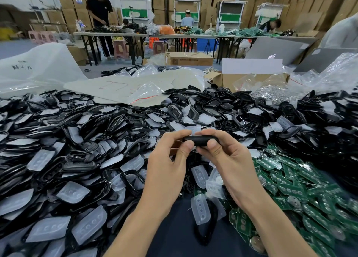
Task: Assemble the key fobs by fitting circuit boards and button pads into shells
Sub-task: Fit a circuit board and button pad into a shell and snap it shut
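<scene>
A black key fob shell (200, 140) is held edge-on above the table, between both hands. My left hand (170, 160) pinches its left end with thumb and curled fingers. My right hand (226, 158) grips its right part, thumb pressed on the near edge. Whether a board or pad sits inside the shell is hidden. Black shells (77, 140) mixed with translucent white button pads (72, 192) are heaped to the left and behind. Green circuit boards (302, 191) are piled on the right.
A cardboard box (248, 78) with plastic bags stands at the back right, and a flat plastic bag (126, 90) lies on the far heap. Beyond the table, people work at long tables (155, 35) before stacked cartons. A dark bare patch of table (174, 227) lies between my forearms.
</scene>
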{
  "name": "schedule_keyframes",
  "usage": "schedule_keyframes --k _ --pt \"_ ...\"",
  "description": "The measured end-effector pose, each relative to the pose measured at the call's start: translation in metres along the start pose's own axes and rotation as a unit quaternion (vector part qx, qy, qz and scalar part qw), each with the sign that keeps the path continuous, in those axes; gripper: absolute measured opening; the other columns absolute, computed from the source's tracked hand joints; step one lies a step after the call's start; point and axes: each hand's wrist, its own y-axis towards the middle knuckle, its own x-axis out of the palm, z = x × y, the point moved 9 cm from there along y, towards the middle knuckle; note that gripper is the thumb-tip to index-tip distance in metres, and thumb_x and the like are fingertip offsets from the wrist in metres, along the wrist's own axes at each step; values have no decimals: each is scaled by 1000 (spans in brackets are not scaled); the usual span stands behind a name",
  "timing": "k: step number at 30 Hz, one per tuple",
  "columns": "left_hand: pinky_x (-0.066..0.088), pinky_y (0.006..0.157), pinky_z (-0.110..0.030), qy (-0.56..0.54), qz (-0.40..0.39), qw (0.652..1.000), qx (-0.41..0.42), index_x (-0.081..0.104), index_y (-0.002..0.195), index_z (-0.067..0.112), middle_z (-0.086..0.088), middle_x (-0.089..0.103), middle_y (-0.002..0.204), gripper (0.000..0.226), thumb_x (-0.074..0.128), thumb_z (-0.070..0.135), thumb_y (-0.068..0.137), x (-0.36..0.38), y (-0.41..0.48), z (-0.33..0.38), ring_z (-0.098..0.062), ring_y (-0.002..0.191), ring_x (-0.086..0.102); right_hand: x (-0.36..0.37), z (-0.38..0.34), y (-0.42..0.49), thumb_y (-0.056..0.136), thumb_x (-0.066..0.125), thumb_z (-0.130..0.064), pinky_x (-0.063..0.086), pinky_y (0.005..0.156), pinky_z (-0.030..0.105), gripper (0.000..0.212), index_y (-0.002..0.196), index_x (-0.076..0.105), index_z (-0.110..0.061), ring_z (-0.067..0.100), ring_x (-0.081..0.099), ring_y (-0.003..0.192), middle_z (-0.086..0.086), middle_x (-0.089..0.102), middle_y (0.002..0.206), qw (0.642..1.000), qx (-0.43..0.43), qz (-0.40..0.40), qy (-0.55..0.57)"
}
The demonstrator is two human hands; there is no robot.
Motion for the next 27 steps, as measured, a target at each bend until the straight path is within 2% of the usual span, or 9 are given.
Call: schedule_keyframes --k 5,11,22,27 --pt "50 86 -17 -13 -12 1000 4 68 111 33 15 72 104 19 61 20 100 1 0 1 -8 103 66 1 -1 -1 92 64 -18 56 93 25 22 110 75 -11 24 69 114 9 74 117 1000 2 -3 2" --pt "44 80 -8 -7 11 1000 13 68 103 33 21 70 96 26 62 9 98 -2 0 5 -1 94 64 4 0 -2 92 66 -19 54 95 24 23 113 75 -25 22 65 121 7 71 124 999 3 -21 27" --pt "45 78 -10 4 35 999 21 68 96 37 18 71 92 37 63 0 95 -7 1 5 -4 89 65 6 2 0 88 70 -22 54 97 25 21 108 77 -22 24 65 121 8 71 124 999 9 -28 34" --pt "45 80 -9 4 11 1000 19 66 102 37 19 69 98 26 62 12 99 -2 1 4 -3 95 64 4 3 0 91 66 -17 54 95 24 20 107 77 -20 23 67 118 8 73 121 999 14 -19 26"
